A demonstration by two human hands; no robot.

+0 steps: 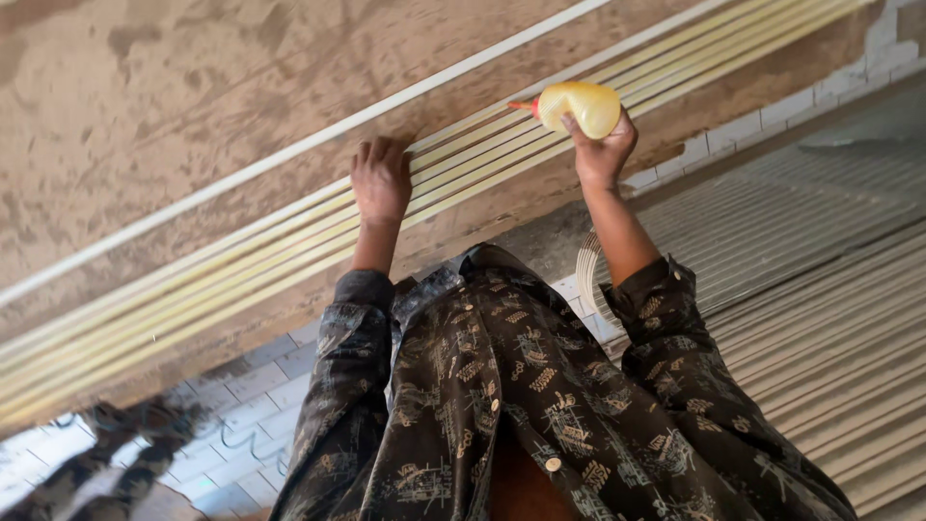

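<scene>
My left hand (380,178) lies flat with spread fingers on a bundle of long pale yellow-white strips (241,260) that run diagonally across a brown wooden board (174,87). My right hand (603,150) grips a yellow squeeze bottle (581,106) with a red nozzle. The nozzle points left, close to the strips. A single white strip (289,150) lies apart, above the bundle. Both arms wear a dark patterned shirt.
A grey tiled floor (251,386) shows below the board. Ribbed pale panels (820,289) lie at the right. A thin wavy wire (246,444) rests on the tiles. At the lower left a blurred dark patterned shape (116,453) is visible.
</scene>
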